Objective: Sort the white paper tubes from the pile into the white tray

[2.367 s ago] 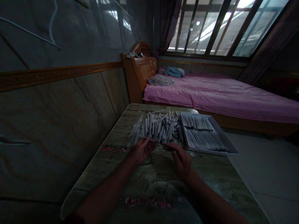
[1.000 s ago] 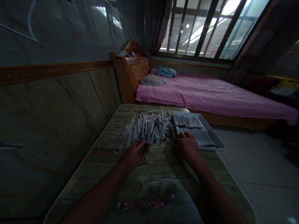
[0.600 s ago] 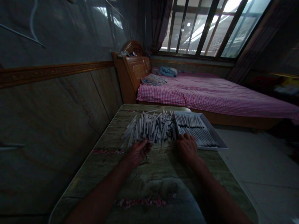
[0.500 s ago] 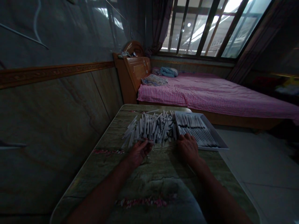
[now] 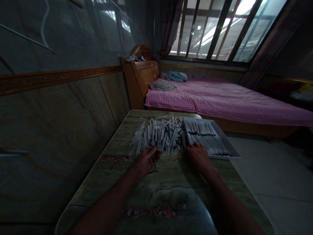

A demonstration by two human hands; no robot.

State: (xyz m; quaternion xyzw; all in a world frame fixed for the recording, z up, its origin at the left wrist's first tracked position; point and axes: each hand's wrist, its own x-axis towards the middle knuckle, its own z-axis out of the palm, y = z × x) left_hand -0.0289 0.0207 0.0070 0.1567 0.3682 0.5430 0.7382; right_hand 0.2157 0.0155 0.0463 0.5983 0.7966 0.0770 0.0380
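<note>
My left hand (image 5: 147,160) is closed, pinching one slim whitish stick (image 5: 156,149) between thumb and fingers, roughly level and at the near edge of a loose pile. That pile of slim white sticks (image 5: 158,132) lies jumbled on the table, some pieces pointing away to the left. My right hand (image 5: 197,156) rests at the near left corner of a shallow white box (image 5: 226,138). Its fingers are curled, and what they hold, if anything, is hidden. Inside the box similar sticks (image 5: 207,144) with dark ends lie side by side in two rows.
The wood-patterned table (image 5: 156,192) has a pale rim and pink flower prints. A marble-look wall (image 5: 73,120) runs along the left. Beyond the table stands a bed (image 5: 207,94) with a pink checked cover and a wooden headboard (image 5: 139,78); tiled floor (image 5: 264,176) lies right.
The view has shifted slightly, so everything sits a little farther right and lower. Both hands keep nearly the same pose, the left still pinching the stick.
</note>
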